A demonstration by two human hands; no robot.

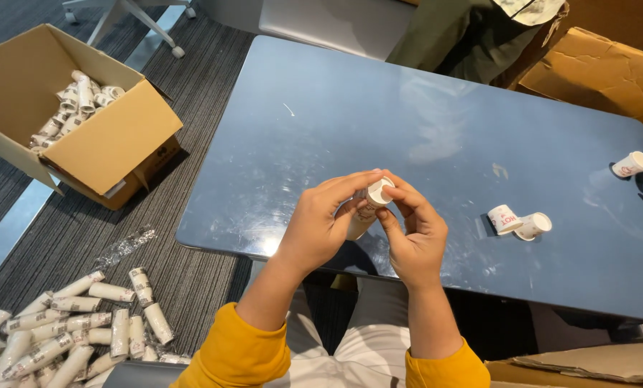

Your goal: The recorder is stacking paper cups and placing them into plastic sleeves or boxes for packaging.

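A stack of small white paper cups (370, 205) is held between both my hands over the near edge of the dark blue table (407, 129). My left hand (321, 226) wraps the stack's side from the left. My right hand (415, 237) grips it from the right, thumb and fingertips at the top cup's rim. Two single paper cups (519, 221) lie on their sides on the table to the right. A third cup (632, 164) lies near the right edge.
On the carpet at upper left stands an open cardboard box (113, 144) holding several cup stacks. Many more cup stacks (70, 330) lie on the floor at lower left. Another cardboard box (602, 72) and a person in dark green (465, 36) are behind the table.
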